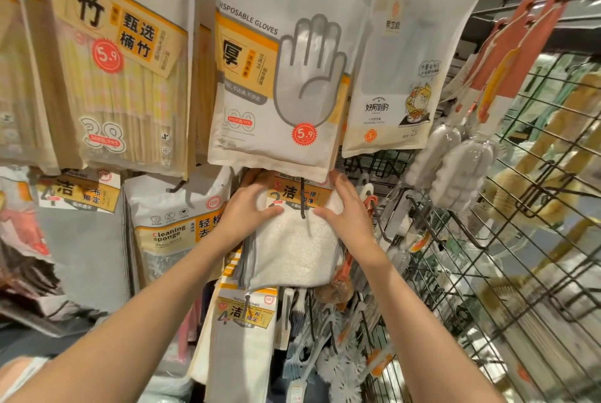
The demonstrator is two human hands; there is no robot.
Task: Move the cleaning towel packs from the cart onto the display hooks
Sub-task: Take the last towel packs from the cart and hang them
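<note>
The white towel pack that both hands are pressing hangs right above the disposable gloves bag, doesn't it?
Not above: the head view shows the white towel pack hanging right below the disposable gloves bag. Both the left hand and right hand do press on it.

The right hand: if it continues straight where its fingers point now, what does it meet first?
Probably the disposable gloves pack. The right hand rests on the cleaning towel pack with fingers pointing up, their tips close to that pack's bottom edge; depth is unclear.
</note>
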